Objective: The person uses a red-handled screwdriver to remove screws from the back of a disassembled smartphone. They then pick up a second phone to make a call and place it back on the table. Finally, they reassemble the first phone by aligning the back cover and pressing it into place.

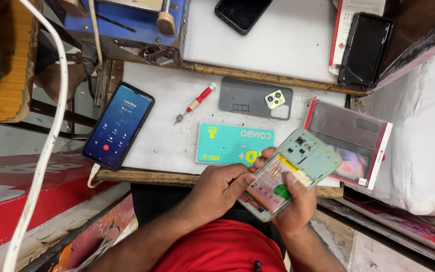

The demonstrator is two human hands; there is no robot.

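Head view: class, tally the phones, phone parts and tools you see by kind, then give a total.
Whole phones: 3
Opened phone in both hands: 1
Grey back cover: 1
Red screwdriver: 1
Teal box: 1
Packaged case: 1
Total: 8

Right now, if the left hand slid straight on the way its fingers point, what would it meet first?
The left hand points right, its fingers already on the opened phone that the right hand holds. It would press into that phone's exposed inside first, though depth is hard to judge.

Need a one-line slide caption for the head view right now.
Both hands, left hand and right hand, hold an opened phone over a white bench beside a red screwdriver and teal box.
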